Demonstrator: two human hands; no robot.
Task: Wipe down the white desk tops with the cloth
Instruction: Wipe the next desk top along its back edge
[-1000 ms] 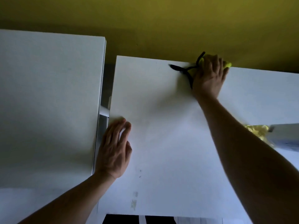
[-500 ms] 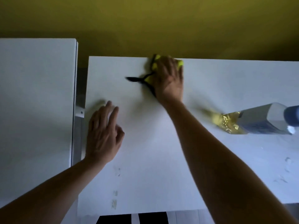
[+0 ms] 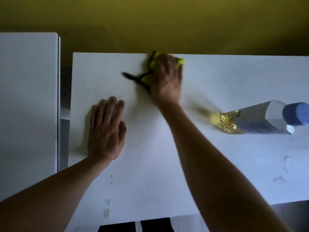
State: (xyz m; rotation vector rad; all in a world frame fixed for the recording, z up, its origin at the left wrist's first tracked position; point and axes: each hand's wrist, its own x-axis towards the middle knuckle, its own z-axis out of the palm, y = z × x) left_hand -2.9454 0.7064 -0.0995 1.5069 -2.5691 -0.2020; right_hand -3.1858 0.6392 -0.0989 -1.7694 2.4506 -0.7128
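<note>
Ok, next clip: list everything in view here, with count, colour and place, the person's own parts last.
white desk tops: two, white; a large one in the middle, a second to the left across a narrow gap.
yellow cloth with black trim: one, bright yellow, at the large desk's far edge under the right hand.
clear plastic bottle of yellow liquid with a blue cap: one, on the desk's right side.
smudges: a few, greyish, near the front edge; more marks at right.
yellow wall: behind the desks.
left hand: flat on the large desk, near its left edge.
right hand: presses on the cloth, blurred.
</note>
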